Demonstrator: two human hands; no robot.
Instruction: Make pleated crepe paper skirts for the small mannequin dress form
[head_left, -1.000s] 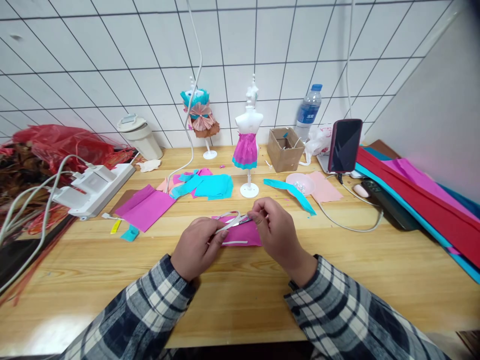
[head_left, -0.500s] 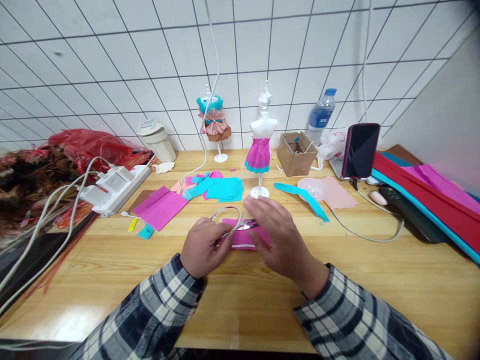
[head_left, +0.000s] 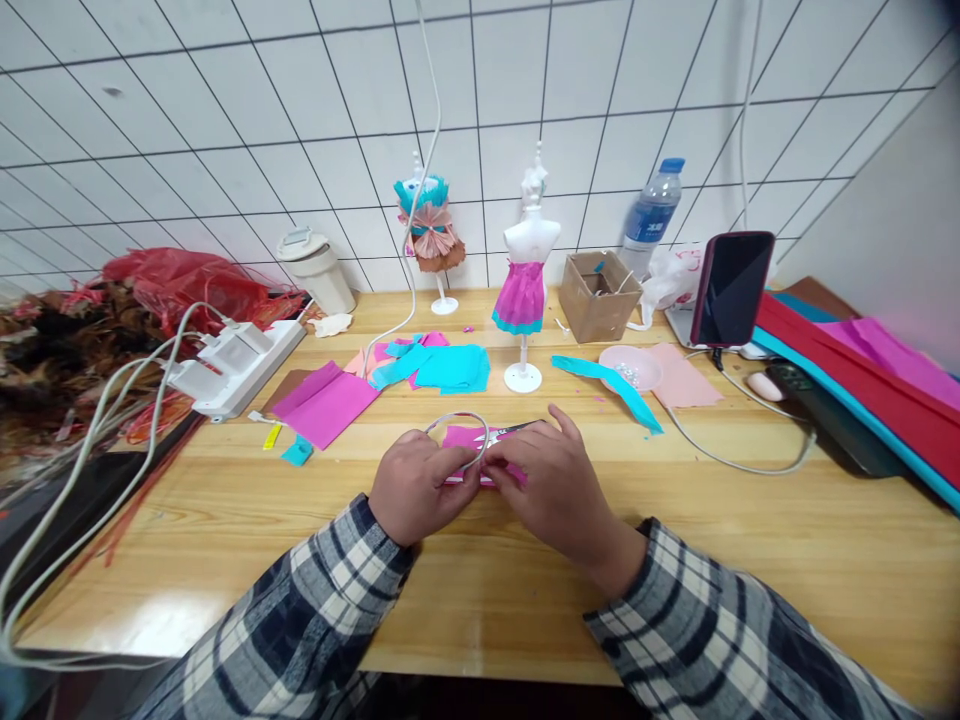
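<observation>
My left hand [head_left: 421,487] is closed on a thin white cord [head_left: 459,415], which loops up above its fingers. Close beside it, my right hand [head_left: 551,490] pinches at the cord's end, thumb and forefinger together; the fingertips of both hands nearly meet. Under the hands lies a magenta paper piece [head_left: 459,436], partly hidden, with scissors [head_left: 495,434] on top. Behind them stands a white mannequin [head_left: 531,240] in a magenta skirt [head_left: 520,297] with a turquoise hem.
Turquoise paper [head_left: 454,369] and a magenta sheet [head_left: 326,404] lie left of the mannequin. A power strip [head_left: 247,370] with cables is at left. A cardboard box [head_left: 598,300], pink dish [head_left: 652,370], bottle [head_left: 652,215] and phone [head_left: 731,290] are at right.
My right hand has closed its fingers into a pinch and come nearer to the left hand's fingertips. My left hand keeps its hold on the cord. The view has shifted slightly.
</observation>
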